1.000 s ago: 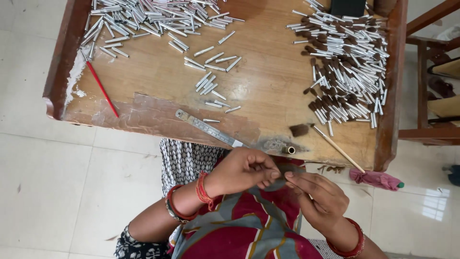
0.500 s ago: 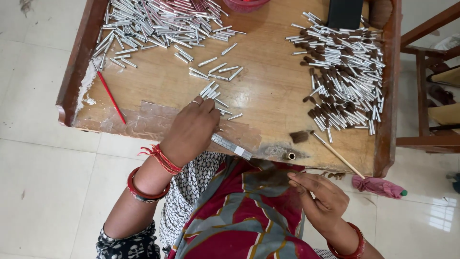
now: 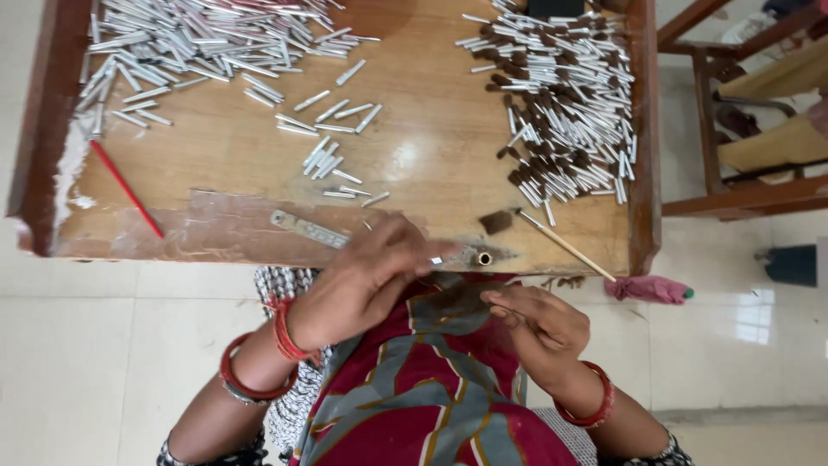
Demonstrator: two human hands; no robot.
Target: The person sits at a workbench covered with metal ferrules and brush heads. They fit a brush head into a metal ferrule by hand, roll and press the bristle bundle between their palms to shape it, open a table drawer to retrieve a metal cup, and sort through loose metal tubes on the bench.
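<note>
The person's left hand [image 3: 366, 276] hovered at the near edge of the worn wooden work table [image 3: 431, 164], fingers curled together around a small silver metal tube [image 3: 436, 260] whose end just showed past the fingertips. The tube's long axis ran roughly left to right, pointing toward a short brass-coloured socket [image 3: 481, 258] fixed at the table edge, just beside the fingertips on the right. The left hand was clearly the nearer of the two to that socket.

The right hand [image 3: 539, 324] sat lower, over the lap, fingers loosely bent and pinching a thin tuft of dark brown fibre [image 3: 457, 298] that spread toward the left hand; how firmly it was held could not be told.

Just above the left hand lay a flat grey metal strip [image 3: 308, 229], slanted across the scuffed table edge. Farther up, a loose scatter of bare silver tubes [image 3: 332, 160] led to a large heap of the same tubes [image 3: 198, 43] at the far left. On the right lay a pile of finished tubes with dark bristle tips [image 3: 565, 112]. A thin red stick [image 3: 125, 187] lay diagonally at the left, and a pale wooden stick [image 3: 565, 246] ended in a pink cloth bundle [image 3: 647, 288] hanging off the right corner.
</note>
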